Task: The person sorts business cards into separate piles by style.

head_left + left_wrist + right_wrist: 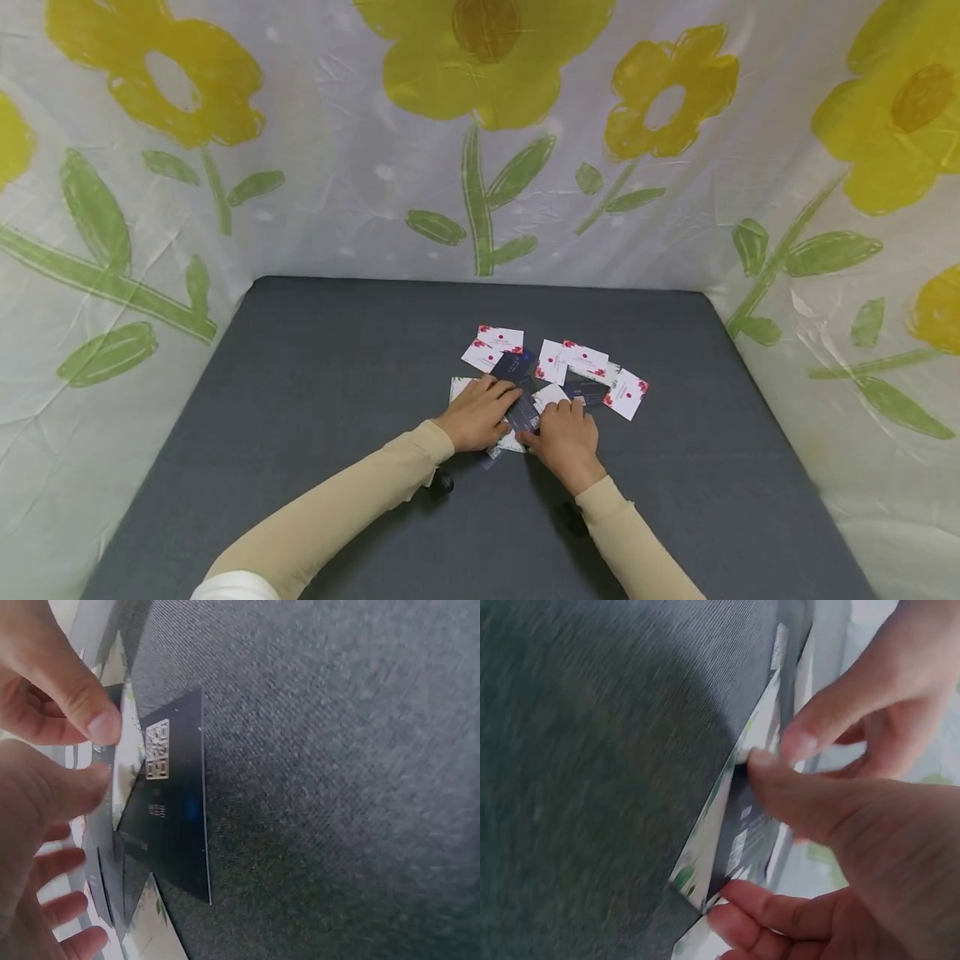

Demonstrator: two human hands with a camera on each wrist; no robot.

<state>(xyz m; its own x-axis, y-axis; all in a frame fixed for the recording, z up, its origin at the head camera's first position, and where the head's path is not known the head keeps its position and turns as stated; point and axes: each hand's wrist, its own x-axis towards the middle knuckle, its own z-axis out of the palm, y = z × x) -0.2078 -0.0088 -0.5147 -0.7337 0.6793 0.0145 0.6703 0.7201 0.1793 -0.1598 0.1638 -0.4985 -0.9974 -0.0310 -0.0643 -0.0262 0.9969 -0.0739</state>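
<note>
Loose business cards, dark blue and white with floral print, lie overlapping on a grey table [360, 358]. My left hand [474, 414] rests over the left part of the pile, fingers fairly extended across the cards. My right hand [567, 437] is at the near right side, holding a dark card [742, 832] between thumb and fingers. A white card with green leaves [705, 844] lies under that dark card. In the left wrist view, another dark card [169, 810] with a QR code sticks out toward me. Several card edges are hidden under my hands.
White cards with red flowers [627, 394] spread out to the right of my right hand. Two more white cards, one of them the upper card [501, 338], lie beyond my left hand. A flower-printed curtain [322, 192] surrounds the table's far and side edges.
</note>
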